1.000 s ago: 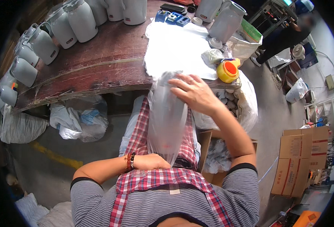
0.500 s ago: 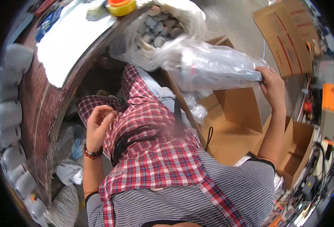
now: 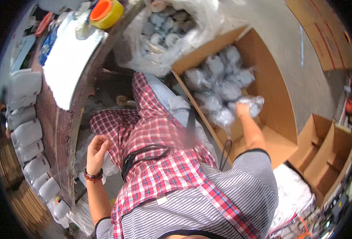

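Observation:
My right hand point(image 3: 243, 110) reaches into a large cardboard box point(image 3: 277, 87) at my right. Its fingers close on the crinkled clear plastic of a bagged item point(image 3: 253, 105), partly blurred. Several other pale grey pieces wrapped in clear plastic point(image 3: 225, 77) lie heaped in the far part of this box. At my left, my left hand point(image 3: 96, 153) hovers beside my knee near the table edge, fingers loosely bent and apart, holding nothing. A beaded bracelet circles that wrist.
Along the left table point(image 3: 48, 131) stands a row of grey-white curved parts point(image 3: 26, 133). White sheeting point(image 3: 66, 65) and a yellow-orange tape roll point(image 3: 106, 14) lie on it. Beyond my knees sits a plastic-lined container point(image 3: 164, 30) of round grey pieces. Smaller cardboard boxes point(image 3: 323, 147) stand right.
My right hand has swung the clear plastic bag from above the box down and inward into it. My left hand has dropped slightly, and the view has turned toward the box.

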`<action>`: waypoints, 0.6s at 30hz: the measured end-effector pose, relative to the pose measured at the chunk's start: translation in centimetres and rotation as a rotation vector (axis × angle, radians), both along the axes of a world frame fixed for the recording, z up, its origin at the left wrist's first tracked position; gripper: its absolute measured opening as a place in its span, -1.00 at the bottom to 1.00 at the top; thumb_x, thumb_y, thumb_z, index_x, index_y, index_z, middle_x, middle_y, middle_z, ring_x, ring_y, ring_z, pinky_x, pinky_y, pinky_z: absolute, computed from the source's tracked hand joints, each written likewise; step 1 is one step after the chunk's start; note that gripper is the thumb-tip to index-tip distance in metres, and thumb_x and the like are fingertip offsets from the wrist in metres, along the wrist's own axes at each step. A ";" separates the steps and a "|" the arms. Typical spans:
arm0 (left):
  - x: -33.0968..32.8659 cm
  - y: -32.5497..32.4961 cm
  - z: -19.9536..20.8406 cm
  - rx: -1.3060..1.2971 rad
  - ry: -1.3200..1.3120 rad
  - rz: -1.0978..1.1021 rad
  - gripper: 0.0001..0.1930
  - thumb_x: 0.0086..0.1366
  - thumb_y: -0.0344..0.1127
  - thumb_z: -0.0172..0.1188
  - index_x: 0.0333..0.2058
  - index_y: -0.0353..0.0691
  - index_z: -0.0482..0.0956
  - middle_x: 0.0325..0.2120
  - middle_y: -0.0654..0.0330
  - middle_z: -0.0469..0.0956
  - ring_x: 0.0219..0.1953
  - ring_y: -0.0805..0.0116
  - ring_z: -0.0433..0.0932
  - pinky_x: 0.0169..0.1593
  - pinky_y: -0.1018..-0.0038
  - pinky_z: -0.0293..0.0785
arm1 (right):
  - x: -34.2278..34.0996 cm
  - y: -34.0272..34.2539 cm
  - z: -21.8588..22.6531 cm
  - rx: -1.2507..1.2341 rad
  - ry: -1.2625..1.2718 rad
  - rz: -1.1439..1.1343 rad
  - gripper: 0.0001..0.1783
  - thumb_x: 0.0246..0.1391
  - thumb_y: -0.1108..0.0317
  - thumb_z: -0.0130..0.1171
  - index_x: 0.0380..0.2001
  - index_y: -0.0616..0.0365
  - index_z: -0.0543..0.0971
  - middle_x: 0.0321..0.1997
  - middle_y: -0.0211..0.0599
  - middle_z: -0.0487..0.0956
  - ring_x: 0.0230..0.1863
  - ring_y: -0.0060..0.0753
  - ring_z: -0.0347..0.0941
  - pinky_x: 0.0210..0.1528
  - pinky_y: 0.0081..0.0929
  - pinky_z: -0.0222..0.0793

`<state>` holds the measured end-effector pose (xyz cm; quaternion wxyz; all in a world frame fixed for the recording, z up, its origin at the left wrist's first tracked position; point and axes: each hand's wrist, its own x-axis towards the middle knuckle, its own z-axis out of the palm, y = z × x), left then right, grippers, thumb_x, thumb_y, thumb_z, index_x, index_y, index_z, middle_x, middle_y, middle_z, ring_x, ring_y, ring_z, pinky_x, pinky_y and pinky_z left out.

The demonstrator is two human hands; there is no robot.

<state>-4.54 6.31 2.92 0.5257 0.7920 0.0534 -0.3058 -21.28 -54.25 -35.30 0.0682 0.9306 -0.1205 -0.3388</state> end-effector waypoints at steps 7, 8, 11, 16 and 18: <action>3.1 1.7 2.6 0.036 -0.059 0.172 -0.86 0.36 -0.38 0.15 -0.16 -0.27 0.49 -0.32 0.29 0.54 -0.35 0.57 0.50 -0.22 0.58 0.49 | 6.5 4.0 3.4 0.218 0.199 0.081 -0.61 0.03 0.30 0.16 -0.04 0.11 0.48 0.08 -0.19 0.52 0.10 -0.03 0.46 0.08 -0.12 0.44; 4.2 2.5 2.6 0.042 -0.088 0.202 -0.85 0.35 -0.38 0.15 -0.16 -0.27 0.48 -0.32 0.29 0.54 -0.35 0.57 0.50 -0.22 0.58 0.49 | 9.5 4.7 6.6 0.255 0.271 0.200 -0.61 0.01 0.28 0.19 -0.05 0.11 0.49 0.06 -0.19 0.53 0.07 -0.01 0.48 0.07 -0.12 0.44; 4.4 8.3 4.4 0.107 -0.312 0.305 -0.81 0.33 -0.38 0.16 -0.11 -0.22 0.47 -0.27 0.31 0.52 -0.34 0.56 0.49 -0.29 0.61 0.47 | 19.2 11.6 23.3 0.839 -0.212 0.196 -0.74 0.06 0.22 0.17 -0.24 0.13 0.53 -0.24 -0.09 0.59 -0.15 -0.02 0.55 -0.14 -0.14 0.46; 13.2 14.2 8.5 0.176 -0.552 0.685 -0.58 0.32 -0.28 0.19 0.11 -0.20 0.34 -0.04 0.19 0.45 -0.19 0.48 0.49 -0.15 0.54 0.45 | 35.7 14.5 30.2 0.953 -0.813 0.093 -0.69 0.10 0.28 0.15 -0.11 0.17 0.52 -0.12 -0.06 0.59 -0.08 -0.05 0.54 -0.03 -0.23 0.43; 19.8 15.6 9.7 0.288 -0.644 0.777 -0.43 0.28 -0.19 0.25 0.18 -0.24 0.26 0.08 0.08 0.38 -0.07 0.38 0.47 -0.03 0.45 0.44 | 43.0 12.8 25.7 0.724 -0.764 0.002 -0.56 0.04 0.35 0.20 0.02 0.19 0.45 0.01 -0.04 0.54 0.05 -0.04 0.48 0.10 -0.21 0.37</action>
